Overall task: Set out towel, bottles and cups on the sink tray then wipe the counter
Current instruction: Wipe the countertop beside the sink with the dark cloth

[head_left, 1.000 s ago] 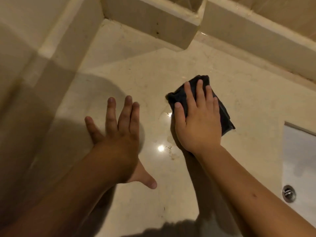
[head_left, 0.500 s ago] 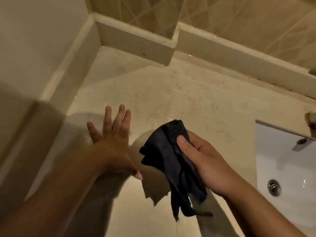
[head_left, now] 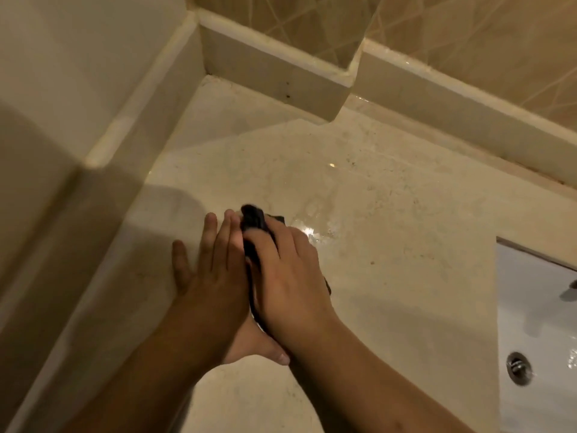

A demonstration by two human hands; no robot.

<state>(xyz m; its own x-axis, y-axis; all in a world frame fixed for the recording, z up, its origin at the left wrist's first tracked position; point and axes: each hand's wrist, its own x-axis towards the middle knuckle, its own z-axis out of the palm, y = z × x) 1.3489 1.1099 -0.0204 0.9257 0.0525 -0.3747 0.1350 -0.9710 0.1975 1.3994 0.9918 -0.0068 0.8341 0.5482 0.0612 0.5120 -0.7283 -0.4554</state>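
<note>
A dark cloth (head_left: 253,220) lies bunched on the beige marble counter (head_left: 390,214), near its left side. My right hand (head_left: 290,276) presses down on the cloth and covers most of it; only its far end and a thin strip along the hand's left edge show. My left hand (head_left: 212,276) rests flat on the counter right beside it, fingers spread and holding nothing, its thumb tucked under my right wrist. The two hands touch along the cloth's edge. No towel, bottles, cups or tray are in view.
A white sink basin (head_left: 537,323) with a metal drain (head_left: 518,368) is set into the counter at the right. A raised stone ledge (head_left: 274,73) runs along the back and left walls. A wet, shiny patch (head_left: 315,232) lies just beyond my right hand.
My right hand lifted the cloth off the counter, then brought it down further left, against my left hand. The left hand stayed flat on the counter.
</note>
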